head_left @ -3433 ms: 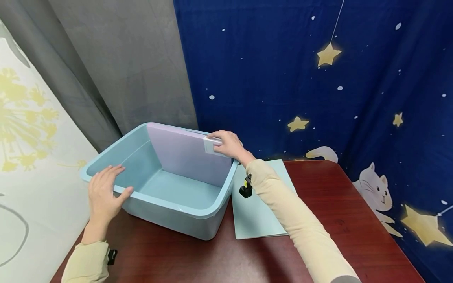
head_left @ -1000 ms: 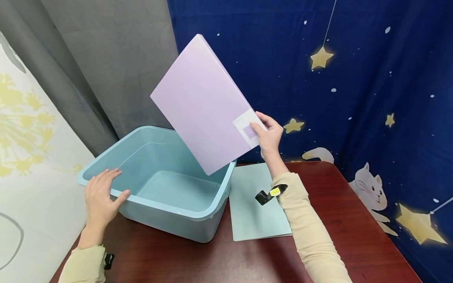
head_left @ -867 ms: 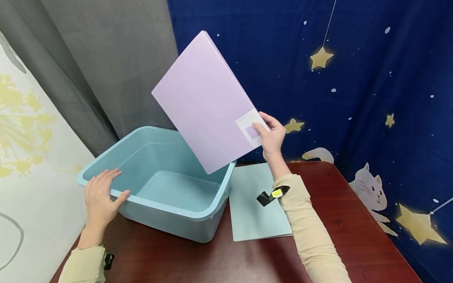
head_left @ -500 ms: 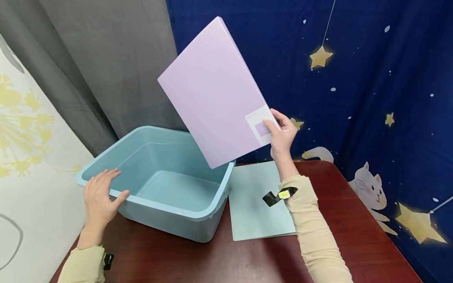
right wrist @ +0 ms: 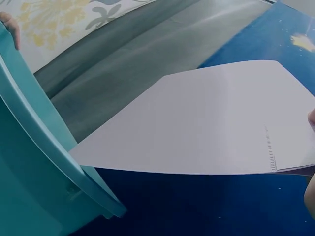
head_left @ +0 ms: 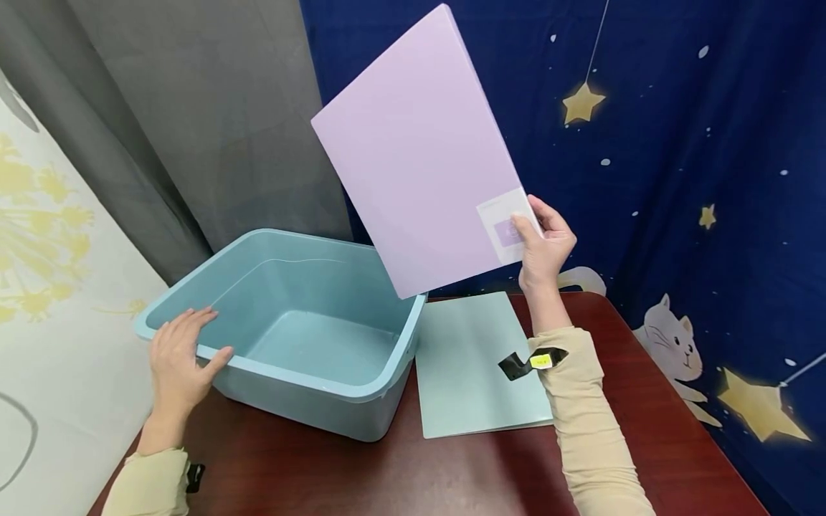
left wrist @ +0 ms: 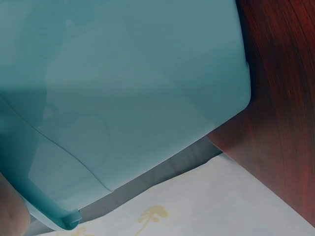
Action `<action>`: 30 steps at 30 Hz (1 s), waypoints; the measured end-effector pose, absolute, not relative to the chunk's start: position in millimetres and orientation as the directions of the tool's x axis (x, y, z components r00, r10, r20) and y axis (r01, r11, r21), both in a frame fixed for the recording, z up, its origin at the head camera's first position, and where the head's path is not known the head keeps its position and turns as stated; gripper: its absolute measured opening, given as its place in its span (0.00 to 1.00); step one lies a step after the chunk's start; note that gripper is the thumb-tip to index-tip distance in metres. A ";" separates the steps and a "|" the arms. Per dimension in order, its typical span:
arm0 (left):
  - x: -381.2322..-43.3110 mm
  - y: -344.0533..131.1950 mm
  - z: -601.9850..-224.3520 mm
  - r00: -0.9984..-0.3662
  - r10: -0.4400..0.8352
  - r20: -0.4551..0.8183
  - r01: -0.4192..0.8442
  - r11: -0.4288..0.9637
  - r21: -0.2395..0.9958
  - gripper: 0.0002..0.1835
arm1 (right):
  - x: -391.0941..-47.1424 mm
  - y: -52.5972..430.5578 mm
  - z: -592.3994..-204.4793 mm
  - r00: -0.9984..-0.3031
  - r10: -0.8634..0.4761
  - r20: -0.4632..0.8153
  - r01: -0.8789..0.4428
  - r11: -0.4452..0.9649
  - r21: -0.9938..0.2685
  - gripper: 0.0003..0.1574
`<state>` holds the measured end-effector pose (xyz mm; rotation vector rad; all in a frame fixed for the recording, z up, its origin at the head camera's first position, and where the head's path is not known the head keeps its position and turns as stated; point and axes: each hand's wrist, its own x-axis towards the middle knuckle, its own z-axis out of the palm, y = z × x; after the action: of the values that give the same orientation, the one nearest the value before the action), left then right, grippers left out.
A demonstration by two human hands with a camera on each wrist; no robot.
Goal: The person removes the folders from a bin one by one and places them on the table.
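Note:
My right hand point(head_left: 547, 244) pinches a lilac folder point(head_left: 419, 154) by its lower right corner, thumb over the white label point(head_left: 505, 226). The folder is tilted in the air, its lowest corner over the right rim of a light blue plastic tub point(head_left: 303, 383). Its pale other side shows in the right wrist view, beside the tub. My left hand point(head_left: 181, 358) holds the tub's near left rim, fingers over the edge and thumb along the front. A pale mint folder point(head_left: 474, 387) lies flat to the right of the tub, partly under my right forearm.
The tub stands on a dark red-brown wooden table point(head_left: 652, 401). Behind it hang a grey curtain point(head_left: 193, 129) and a blue cloth point(head_left: 645, 215) with stars and a cat. A white patterned cloth point(head_left: 58, 322) is at the left.
My right hand has lifted the lilac folder out of the tub, tilted it, and carried it up and to the right. My left hand has stayed on the rim.

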<state>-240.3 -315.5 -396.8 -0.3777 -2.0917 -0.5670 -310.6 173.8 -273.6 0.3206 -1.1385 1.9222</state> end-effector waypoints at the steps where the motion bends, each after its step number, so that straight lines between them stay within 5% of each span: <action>1: -240.1 -316.0 -397.1 -0.542 0.050 0.839 0.468 0.847 0.251 0.43 | -309.7 175.9 -273.6 -0.595 0.548 0.587 -0.779 -0.215 -0.589 0.19; 30: -236.8 -320.1 -397.5 -0.557 0.043 0.829 0.452 0.853 0.260 0.44 | -280.4 227.8 -298.8 -0.507 0.678 0.532 -0.833 -0.224 -0.506 0.18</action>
<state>-236.8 -320.1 -397.5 -0.3593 -2.1095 -0.5659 -280.4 227.8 -298.8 0.2415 -0.9451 1.8879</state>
